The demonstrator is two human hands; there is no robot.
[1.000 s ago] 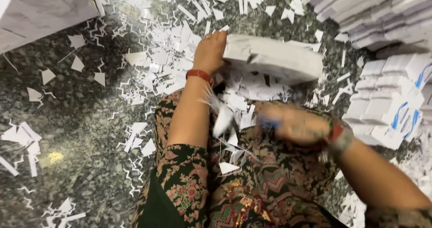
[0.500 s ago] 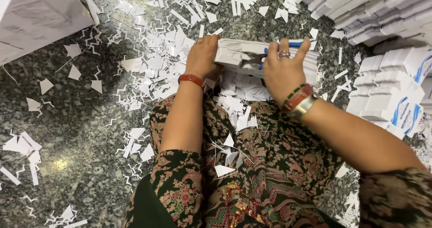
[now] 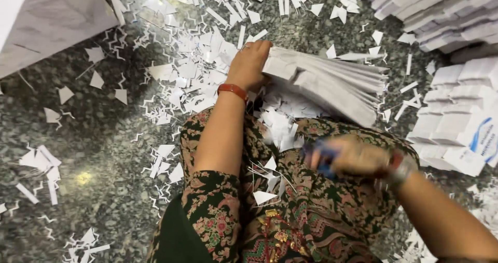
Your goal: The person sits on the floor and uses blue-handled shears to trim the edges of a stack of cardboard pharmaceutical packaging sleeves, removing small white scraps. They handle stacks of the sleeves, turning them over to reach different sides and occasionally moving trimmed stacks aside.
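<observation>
Right now the left hand [image 3: 250,63] is clamped on the near end of a stack of white folded paper sheets [image 3: 332,84], fingers curled over its edge, stack lying flat-ish on the floor & fanning out to the right. A red bangle [image 3: 233,90] sits on that wrist. Right hand [image 3: 353,156] is blurred, held over the lap w/ fingers closed around something blue [image 3: 324,162]; can't tell what it is. A red-and-silver wristband [image 3: 398,167] shows on that wrist.

Outward: lap is covered by patterned floral fabric [image 3: 290,216], w/ white paper scraps [image 3: 280,123] lying on it, just below the stack. More offcuts, strips & triangles [image 3: 192,55], litter the grey speckled stone floor [image 3: 104,154] all round the left hand. Far right: piles of white folded packets [image 3: 456,118], some w/ blue print. Top right: another heap of white bundles [image 3: 430,9]. Top left: a big white sheet-like block [image 3: 46,19], well apart from both hands.
</observation>
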